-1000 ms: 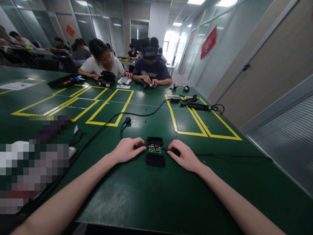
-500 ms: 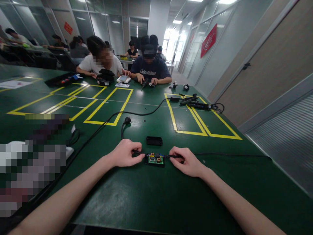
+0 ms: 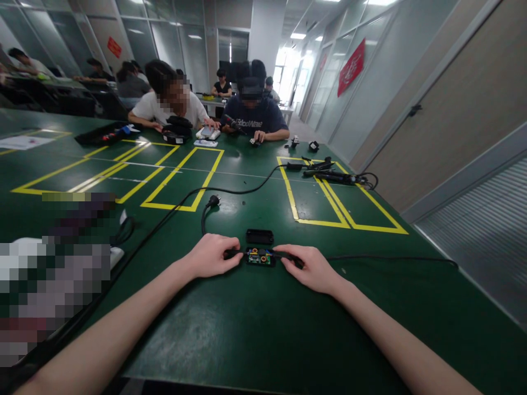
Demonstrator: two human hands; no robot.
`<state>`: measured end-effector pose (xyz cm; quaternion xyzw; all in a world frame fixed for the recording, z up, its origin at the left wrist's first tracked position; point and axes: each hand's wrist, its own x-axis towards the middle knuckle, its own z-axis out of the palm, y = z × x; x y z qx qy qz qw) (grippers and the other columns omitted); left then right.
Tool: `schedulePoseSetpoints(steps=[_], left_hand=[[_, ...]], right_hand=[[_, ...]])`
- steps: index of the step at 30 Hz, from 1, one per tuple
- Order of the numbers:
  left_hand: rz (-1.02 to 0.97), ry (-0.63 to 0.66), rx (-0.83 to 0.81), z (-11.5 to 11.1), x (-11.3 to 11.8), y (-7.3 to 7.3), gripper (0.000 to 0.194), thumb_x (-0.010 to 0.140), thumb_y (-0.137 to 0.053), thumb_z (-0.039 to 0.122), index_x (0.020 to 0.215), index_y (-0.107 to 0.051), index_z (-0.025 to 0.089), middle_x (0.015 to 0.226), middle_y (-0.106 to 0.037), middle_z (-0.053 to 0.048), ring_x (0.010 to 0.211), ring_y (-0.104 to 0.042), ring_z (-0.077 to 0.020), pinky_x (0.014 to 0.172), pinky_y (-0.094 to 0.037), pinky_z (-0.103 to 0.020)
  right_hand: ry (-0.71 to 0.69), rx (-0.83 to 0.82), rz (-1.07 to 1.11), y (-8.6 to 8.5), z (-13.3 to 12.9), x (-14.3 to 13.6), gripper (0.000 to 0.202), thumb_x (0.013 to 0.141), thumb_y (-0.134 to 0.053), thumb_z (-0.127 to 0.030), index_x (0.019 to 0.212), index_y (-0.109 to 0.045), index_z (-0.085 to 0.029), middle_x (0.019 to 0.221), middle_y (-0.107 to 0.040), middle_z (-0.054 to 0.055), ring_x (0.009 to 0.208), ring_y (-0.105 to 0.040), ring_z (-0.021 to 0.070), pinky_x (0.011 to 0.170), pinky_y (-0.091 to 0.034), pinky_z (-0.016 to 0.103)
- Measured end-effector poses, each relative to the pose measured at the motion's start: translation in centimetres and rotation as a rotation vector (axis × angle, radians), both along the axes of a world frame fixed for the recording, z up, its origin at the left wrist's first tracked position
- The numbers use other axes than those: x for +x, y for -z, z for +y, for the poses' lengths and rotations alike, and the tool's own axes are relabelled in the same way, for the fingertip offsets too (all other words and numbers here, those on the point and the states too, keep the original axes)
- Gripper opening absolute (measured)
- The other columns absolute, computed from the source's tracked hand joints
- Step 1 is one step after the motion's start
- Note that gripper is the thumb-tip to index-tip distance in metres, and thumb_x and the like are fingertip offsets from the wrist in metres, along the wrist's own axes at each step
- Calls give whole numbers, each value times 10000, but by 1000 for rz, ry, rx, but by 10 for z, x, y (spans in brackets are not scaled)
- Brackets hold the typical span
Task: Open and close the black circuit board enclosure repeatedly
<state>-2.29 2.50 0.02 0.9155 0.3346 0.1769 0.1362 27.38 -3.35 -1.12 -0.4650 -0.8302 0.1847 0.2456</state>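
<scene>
A small black case half [image 3: 261,265] lies on the green table between my hands. Inside it sits a green circuit board [image 3: 256,258] with copper-wound coils. My left hand [image 3: 214,255] pinches the black cable at the case's left end, fingers closed. From that side the cable curves back to a black power plug [image 3: 214,201]. At the right end my right hand [image 3: 305,265] is closed round the other black cable [image 3: 387,258], which runs off to the right. Just behind the board lies the matching black case half [image 3: 259,236], its hollow side up.
A long black cord [image 3: 197,191] crosses the table on the left and reaches a bundle of cables [image 3: 337,176] at the back right. Yellow tape [image 3: 321,223] marks rectangles. Two people sit opposite, one holding a power drill [image 3: 236,124]. A black tray [image 3: 99,134] stands far left.
The circuit board and its case half have shifted slightly away from me, closer to the other half. My right fingers have straightened along the cable. The person opposite has raised the drill.
</scene>
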Motion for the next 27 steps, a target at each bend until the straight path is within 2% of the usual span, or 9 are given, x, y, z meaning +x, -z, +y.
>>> schedulePoseSetpoints(steps=[2,7,13,18,23,27], left_hand=[[-34,12,11,0,0,1,140,944,-587,301,888,-672,205,744,-681,20,600,-610,-131,593,-406,-230],[-99,41,39,-1,1,4,104,932,-586,237,949,-683,201,849,-678,-6,715,-645,-147,668,-482,-243],[-182,97,-16,-1,2,7,123,956,-565,203,1000,-680,197,914,-687,-27,787,-659,-161,728,-522,-262],[-211,110,-45,-2,2,9,135,994,-556,209,1034,-685,200,967,-694,-43,844,-672,-172,755,-538,-269],[-206,145,-17,-2,3,8,152,1000,-551,193,1039,-698,199,977,-704,-51,900,-671,-191,793,-540,-289],[-205,156,-1,-3,5,7,158,990,-548,168,1042,-695,194,976,-716,-56,928,-658,-205,830,-539,-313]], right_hand=[[-18,37,14,1,1,1,336,989,-502,-252,1255,-704,-216,967,-755,62,636,-600,157,637,-474,285],[-66,99,19,3,2,2,290,1021,-495,-233,1201,-721,-211,931,-710,54,629,-579,148,617,-476,280],[-98,127,34,2,3,2,256,1008,-505,-166,1165,-702,-211,978,-714,64,768,-652,175,685,-504,290],[-96,122,46,3,4,1,243,972,-508,-125,1129,-676,-204,929,-694,50,717,-627,165,664,-496,284],[-118,142,59,4,5,-1,152,963,-592,-170,1082,-679,-204,960,-705,61,825,-678,196,724,-528,304],[-146,187,41,5,7,-1,150,1020,-549,-200,1040,-698,-204,957,-714,75,859,-680,205,748,-535,315]])
